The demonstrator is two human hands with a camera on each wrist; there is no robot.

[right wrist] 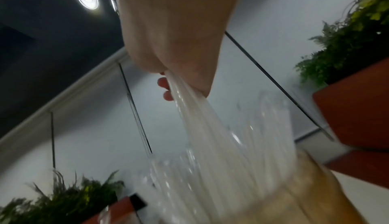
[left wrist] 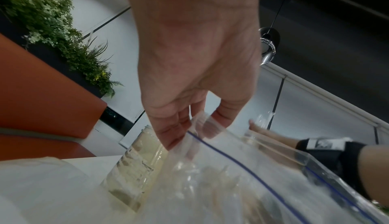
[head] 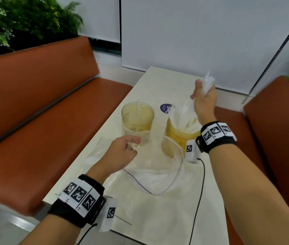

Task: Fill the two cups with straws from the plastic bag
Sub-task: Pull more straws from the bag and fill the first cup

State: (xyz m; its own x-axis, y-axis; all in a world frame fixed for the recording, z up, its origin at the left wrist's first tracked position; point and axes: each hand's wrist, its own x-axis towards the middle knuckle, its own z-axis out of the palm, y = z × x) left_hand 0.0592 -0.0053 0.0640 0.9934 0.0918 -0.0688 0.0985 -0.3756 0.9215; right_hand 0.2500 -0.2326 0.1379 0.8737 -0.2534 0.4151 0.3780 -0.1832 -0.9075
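Observation:
Two yellowish see-through cups stand on the pale table. The left cup holds one clear straw. Above the right cup, my right hand grips a bundle of clear straws whose lower ends fan into that cup. A clear zip bag with a blue line lies open in front of the cups. My left hand pinches the bag's rim near the left cup.
Orange benches flank the table on the left and on the right. A purple round sticker sits behind the cups. A black cable runs along the table's right side. Plants stand behind the left bench.

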